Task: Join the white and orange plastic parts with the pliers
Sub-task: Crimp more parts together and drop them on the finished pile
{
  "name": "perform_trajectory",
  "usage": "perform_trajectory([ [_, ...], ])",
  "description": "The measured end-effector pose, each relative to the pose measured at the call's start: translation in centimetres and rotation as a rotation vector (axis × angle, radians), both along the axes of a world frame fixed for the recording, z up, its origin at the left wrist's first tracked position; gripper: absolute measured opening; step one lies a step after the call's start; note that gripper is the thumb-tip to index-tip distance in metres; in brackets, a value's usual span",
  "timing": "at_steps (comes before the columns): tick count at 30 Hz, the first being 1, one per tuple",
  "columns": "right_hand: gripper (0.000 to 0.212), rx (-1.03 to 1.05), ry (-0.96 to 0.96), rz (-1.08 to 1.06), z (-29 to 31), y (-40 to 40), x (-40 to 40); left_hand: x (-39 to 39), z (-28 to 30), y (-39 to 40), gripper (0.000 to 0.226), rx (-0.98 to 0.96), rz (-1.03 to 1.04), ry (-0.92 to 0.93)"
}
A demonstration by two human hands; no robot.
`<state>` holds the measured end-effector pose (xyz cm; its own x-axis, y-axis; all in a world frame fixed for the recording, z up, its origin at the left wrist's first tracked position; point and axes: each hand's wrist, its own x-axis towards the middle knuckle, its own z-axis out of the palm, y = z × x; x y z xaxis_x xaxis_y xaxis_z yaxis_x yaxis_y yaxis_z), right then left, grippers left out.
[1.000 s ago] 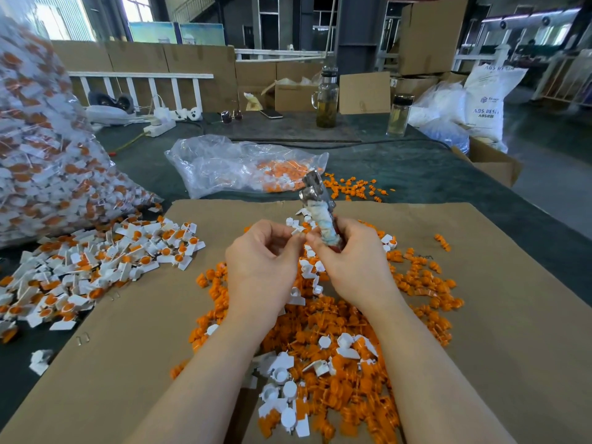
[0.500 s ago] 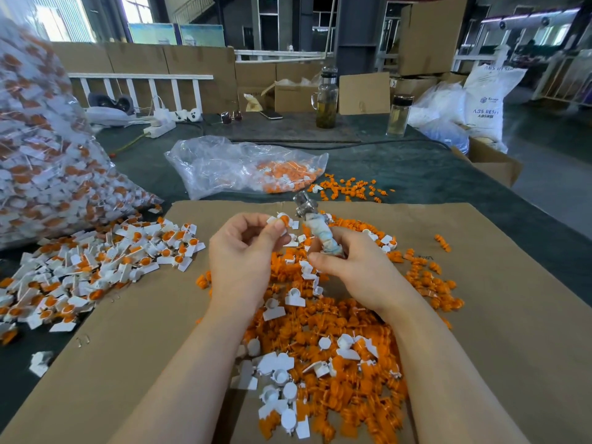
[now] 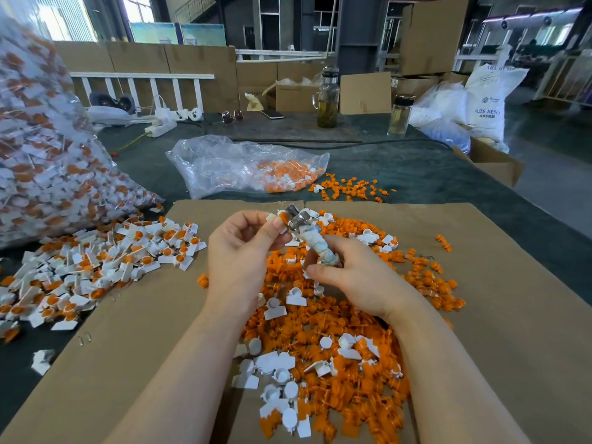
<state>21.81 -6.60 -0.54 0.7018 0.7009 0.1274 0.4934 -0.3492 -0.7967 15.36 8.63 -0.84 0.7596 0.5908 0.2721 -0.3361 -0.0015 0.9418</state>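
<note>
A person's left hand pinches a small white and orange part between thumb and fingertips above a sheet of cardboard. The right hand grips the cloth-wrapped handle of the pliers, whose metal head touches the part. Beneath both hands lies a heap of loose orange and white pieces. Joined pieces are piled to the left, beside a large clear bag filled with more.
</note>
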Motion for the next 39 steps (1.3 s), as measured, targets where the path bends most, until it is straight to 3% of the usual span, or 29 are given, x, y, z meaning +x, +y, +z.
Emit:
perform_trajectory([
  [17,0.019,-0.084,-0.153,-0.079,-0.6,1.0,-0.2,0.1,0.1,0.1,0.006,-0.056,0.020,0.036],
  [20,0.010,-0.116,-0.198,-0.099,-0.9,1.1,-0.1,0.1,0.2,0.4,0.006,-0.127,-0.032,0.064],
  [22,0.009,-0.115,-0.234,-0.145,-1.2,1.2,-0.1,-0.1,0.2,1.0,0.002,-0.233,-0.059,0.088],
  [25,0.011,-0.090,-0.281,-0.288,-1.4,0.7,0.4,-0.2,0.2,3.3,0.013,-0.531,0.013,0.093],
  [31,0.015,-0.195,-0.305,-0.656,-1.7,-1.2,2.3,-1.0,0.0,8.4,0.022,-1.063,0.265,-0.078],
  [34,0.014,-0.332,-0.312,-0.697,-2.1,-1.7,2.8,-1.5,-0.3,9.5,0.026,-1.191,0.307,-0.187],
  [39,0.015,-0.426,-0.287,-0.591,-2.6,-1.3,2.8,-2.2,-0.4,10.6,0.026,-1.279,0.388,-0.347],
])
